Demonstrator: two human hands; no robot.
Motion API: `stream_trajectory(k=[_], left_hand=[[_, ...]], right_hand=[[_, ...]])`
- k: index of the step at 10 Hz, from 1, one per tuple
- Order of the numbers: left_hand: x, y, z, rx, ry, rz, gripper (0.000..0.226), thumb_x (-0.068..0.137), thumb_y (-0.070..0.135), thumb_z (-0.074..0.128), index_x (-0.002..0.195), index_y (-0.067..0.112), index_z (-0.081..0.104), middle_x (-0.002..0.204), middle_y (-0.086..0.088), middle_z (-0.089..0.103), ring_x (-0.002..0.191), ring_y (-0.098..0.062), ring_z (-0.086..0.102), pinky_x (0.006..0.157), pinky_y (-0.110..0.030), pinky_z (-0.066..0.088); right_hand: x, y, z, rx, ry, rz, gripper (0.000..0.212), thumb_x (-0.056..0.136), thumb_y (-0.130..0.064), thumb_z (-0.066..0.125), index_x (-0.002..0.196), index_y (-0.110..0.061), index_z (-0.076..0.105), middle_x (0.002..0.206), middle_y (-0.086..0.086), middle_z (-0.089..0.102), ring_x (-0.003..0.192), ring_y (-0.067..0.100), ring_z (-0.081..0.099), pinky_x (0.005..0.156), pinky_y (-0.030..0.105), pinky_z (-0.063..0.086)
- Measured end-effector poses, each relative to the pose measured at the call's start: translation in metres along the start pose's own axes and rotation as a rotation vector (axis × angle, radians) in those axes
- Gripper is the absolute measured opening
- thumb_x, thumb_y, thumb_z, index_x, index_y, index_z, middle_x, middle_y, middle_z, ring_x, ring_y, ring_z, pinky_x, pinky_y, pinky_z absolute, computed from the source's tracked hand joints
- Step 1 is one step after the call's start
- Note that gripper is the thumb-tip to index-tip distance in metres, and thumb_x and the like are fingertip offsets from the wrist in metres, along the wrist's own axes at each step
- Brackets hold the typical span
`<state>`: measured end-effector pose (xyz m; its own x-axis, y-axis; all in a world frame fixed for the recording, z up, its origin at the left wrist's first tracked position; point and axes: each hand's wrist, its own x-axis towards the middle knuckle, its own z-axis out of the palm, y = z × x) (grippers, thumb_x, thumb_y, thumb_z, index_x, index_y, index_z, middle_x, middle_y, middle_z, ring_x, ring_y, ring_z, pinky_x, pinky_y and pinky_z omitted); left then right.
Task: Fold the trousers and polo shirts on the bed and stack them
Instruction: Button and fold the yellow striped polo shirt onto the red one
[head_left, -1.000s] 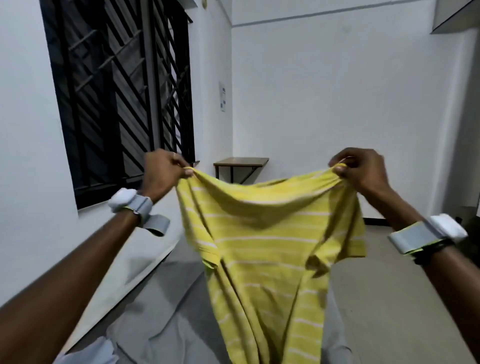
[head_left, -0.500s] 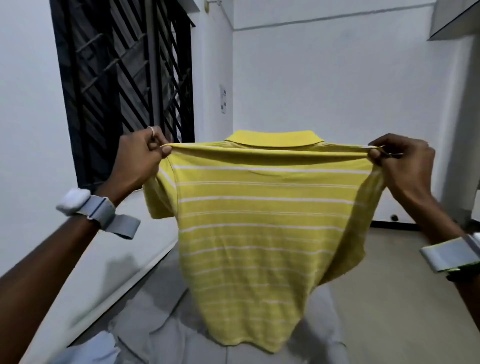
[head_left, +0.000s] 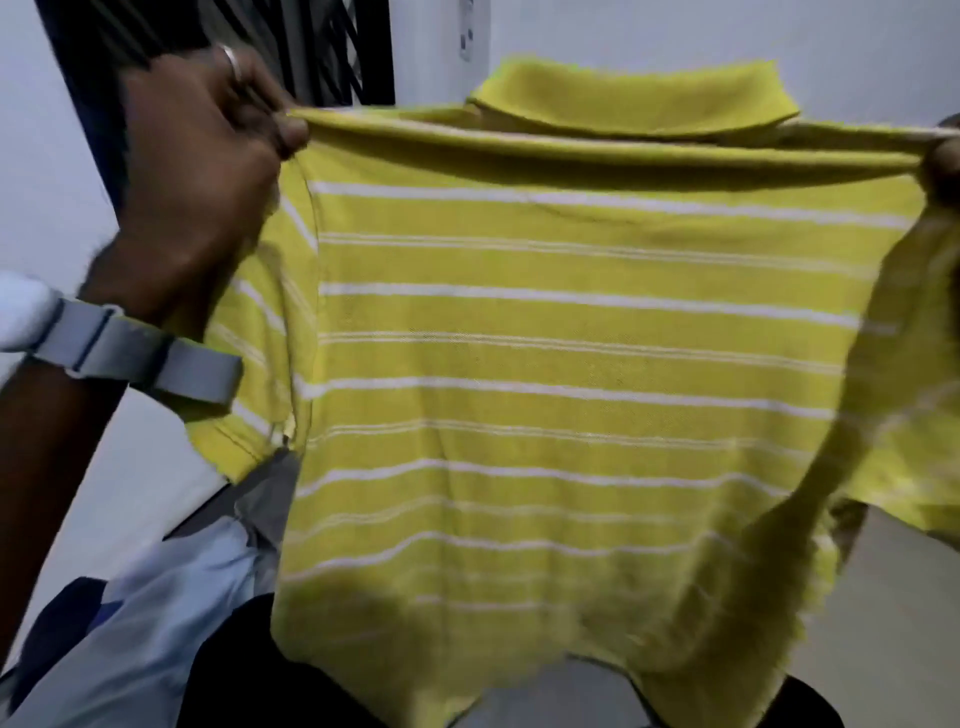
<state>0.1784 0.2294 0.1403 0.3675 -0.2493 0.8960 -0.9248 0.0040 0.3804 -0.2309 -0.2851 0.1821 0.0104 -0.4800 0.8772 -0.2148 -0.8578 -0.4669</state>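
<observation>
A yellow polo shirt (head_left: 571, 364) with thin white stripes hangs spread out in the air in front of me, collar at the top. My left hand (head_left: 202, 171) pinches its left shoulder at the upper left. At the right edge of the view my right hand (head_left: 946, 161) pinches the right shoulder; only a small part of that hand shows. The shirt's hem hangs over the grey bed (head_left: 550, 696). A dark garment (head_left: 234, 670) and a light blue garment (head_left: 150, 623) lie on the bed below the shirt, partly hidden by it.
A barred dark window (head_left: 311, 47) is in the white wall on the left. A white wall (head_left: 675, 31) rises behind the shirt. Beige floor (head_left: 893, 623) shows at the lower right.
The shirt went from bunched to stretched flat between my hands. It is now much closer and larger in view, my hands have spread wider, and the view has tilted down.
</observation>
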Motion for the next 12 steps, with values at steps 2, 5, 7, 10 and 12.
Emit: stream_trajectory(k=[2, 5, 7, 10, 12], left_hand=[[-0.052, -0.142, 0.162, 0.253, -0.307, -0.23, 0.013, 0.086, 0.036, 0.068, 0.092, 0.025, 0.067, 0.081, 0.0, 0.07, 0.082, -0.027, 0.067, 0.069, -0.042, 0.054], [-0.248, -0.369, 0.347, 0.274, -0.731, -0.638, 0.018, 0.092, 0.047, 0.065, 0.093, 0.031, 0.072, 0.092, -0.003, 0.076, 0.095, -0.026, 0.072, 0.082, -0.036, 0.055], [-0.289, -0.414, 0.373, 0.223, -0.598, -0.554, 0.006, 0.098, 0.031, 0.068, 0.096, 0.035, 0.073, 0.082, 0.014, 0.069, 0.087, 0.006, 0.061, 0.071, -0.008, 0.04], [-0.294, -0.37, 0.334, 0.248, -0.715, -0.557, 0.026, 0.096, 0.038, 0.064, 0.119, 0.026, 0.057, 0.101, -0.013, 0.07, 0.079, -0.033, 0.069, 0.067, -0.04, 0.054], [-0.375, -0.272, 0.241, 0.193, -0.675, -0.798, 0.041, 0.09, 0.031, 0.059, 0.104, -0.005, 0.07, 0.1, -0.034, 0.065, 0.101, -0.055, 0.064, 0.09, -0.063, 0.054]], right_hand=[[-0.2, 0.01, 0.144, -0.122, -0.274, 0.197, 0.017, 0.08, -0.024, 0.072, 0.095, -0.029, 0.077, 0.084, 0.005, 0.075, 0.086, 0.024, 0.073, 0.079, 0.04, 0.058], [-0.399, 0.215, 0.321, -0.452, -0.541, 0.528, 0.017, 0.088, -0.022, 0.064, 0.101, -0.026, 0.072, 0.095, 0.014, 0.074, 0.096, 0.043, 0.068, 0.079, 0.044, 0.051], [-0.443, 0.263, 0.346, -0.527, -0.425, 0.492, 0.022, 0.083, -0.022, 0.06, 0.105, -0.022, 0.058, 0.095, 0.0, 0.07, 0.096, 0.029, 0.064, 0.074, 0.039, 0.047], [-0.462, 0.209, 0.326, -0.962, -0.682, 0.208, 0.046, 0.104, -0.014, 0.046, 0.149, -0.02, 0.045, 0.144, 0.02, 0.051, 0.136, 0.041, 0.042, 0.11, 0.062, 0.025], [-0.541, 0.083, 0.224, -0.889, -0.975, 0.325, 0.058, 0.091, -0.023, 0.039, 0.148, -0.014, 0.048, 0.155, 0.014, 0.046, 0.136, 0.044, 0.044, 0.099, 0.059, 0.037]])
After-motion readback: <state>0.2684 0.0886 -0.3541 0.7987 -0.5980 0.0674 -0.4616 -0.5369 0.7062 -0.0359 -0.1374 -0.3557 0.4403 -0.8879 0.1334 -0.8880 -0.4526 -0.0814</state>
